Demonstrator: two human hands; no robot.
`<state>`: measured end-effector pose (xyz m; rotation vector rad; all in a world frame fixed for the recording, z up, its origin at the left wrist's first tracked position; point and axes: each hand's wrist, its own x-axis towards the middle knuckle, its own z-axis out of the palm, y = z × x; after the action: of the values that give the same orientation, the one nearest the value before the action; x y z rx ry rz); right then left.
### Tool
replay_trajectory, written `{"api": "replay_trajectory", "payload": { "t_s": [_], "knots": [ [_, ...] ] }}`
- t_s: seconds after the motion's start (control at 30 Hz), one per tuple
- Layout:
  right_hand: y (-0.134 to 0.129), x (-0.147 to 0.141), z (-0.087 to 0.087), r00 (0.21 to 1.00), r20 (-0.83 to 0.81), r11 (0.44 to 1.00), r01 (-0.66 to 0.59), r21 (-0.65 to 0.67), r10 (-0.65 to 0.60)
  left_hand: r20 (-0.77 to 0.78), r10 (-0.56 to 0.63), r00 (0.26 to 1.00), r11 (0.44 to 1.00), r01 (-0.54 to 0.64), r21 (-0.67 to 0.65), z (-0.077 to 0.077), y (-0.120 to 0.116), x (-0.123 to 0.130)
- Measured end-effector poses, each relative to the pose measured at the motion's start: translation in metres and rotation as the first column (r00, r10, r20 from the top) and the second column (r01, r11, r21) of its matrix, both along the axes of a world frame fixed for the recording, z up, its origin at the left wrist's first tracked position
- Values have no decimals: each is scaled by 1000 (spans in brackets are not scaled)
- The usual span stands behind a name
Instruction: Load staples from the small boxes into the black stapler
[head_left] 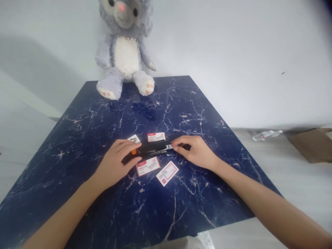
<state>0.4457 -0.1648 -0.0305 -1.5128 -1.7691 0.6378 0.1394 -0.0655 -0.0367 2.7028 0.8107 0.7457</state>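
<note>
A black stapler [153,148] with an orange part at its left end lies crosswise at the middle of the table. My left hand [118,157] grips that end between thumb and fingers. At the other end, my right hand [193,148] pinches a silvery metal piece [169,146] sticking out of the stapler. Around it lie a small red-and-white box [156,137] behind, a similar box [147,166] in front, a white card-like box with a red frame [167,173], and a white box with a dark print [134,138] partly behind my left fingers.
The dark blue marble-patterned table [145,214] narrows toward a pale wall. A large grey plush toy [126,55] sits at its far edge. On the floor to the right are a clear plastic bottle [267,135] and a cardboard box [312,145].
</note>
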Motion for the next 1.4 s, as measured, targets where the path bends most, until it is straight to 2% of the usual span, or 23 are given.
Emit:
{"api": "replay_trajectory", "payload": {
  "t_s": [0.17,0.27,0.33,0.43,0.53,0.67,0.77,0.9,1.0,1.4],
  "knots": [
    [0,2,3,994,94,994,-70,83,62,-16,27,1000,1000,-26,10,2,-2,0],
    [2,5,5,993,95,992,-73,101,64,-89,68,994,998,-69,-11,2,-3,-1],
    [2,7,8,995,102,996,1,87,-10,-134,97,986,995,-101,-24,2,-4,-1],
    [-1,9,14,968,194,987,158,23,-159,-146,129,981,990,-135,-35,2,-5,-2],
    [-6,6,23,953,235,977,207,-44,-191,-125,162,979,982,-172,-78,2,-7,-1],
    [-11,-4,28,976,87,971,208,-121,-198,-110,248,962,952,-264,-155,3,-14,-1],
    [-11,-8,22,973,-71,961,205,-186,-221,-115,276,954,946,-291,-143,4,-17,0],
    [-8,-9,9,914,-336,951,133,-279,-226,-128,245,961,962,-258,-92,4,-18,2],
    [-8,-11,5,863,-457,948,71,-309,-214,-117,223,968,971,-232,-65,5,-18,4],
    [-14,-20,1,875,-480,970,-53,-236,-69,-116,163,980,986,-157,60,2,-21,10]
  ]
}}
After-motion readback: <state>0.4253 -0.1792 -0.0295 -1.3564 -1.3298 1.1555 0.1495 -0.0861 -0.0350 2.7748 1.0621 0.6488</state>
